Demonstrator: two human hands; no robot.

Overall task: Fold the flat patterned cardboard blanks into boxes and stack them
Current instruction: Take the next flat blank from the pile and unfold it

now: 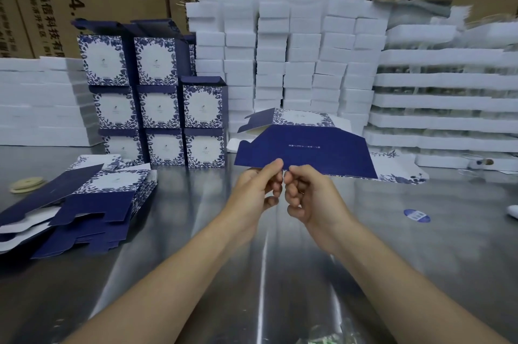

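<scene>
I see both hands, left hand and right hand, pinching the blank (still flat) by its near edge; above my fingertips it could sag and crease crooked.

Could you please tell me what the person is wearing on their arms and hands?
Nothing that shows: the left hand and right hand are bare, with no gloves, rings or watch visible. Both forearms are uncovered down to the picture's bottom edge, so no sleeve comes into view.
</scene>
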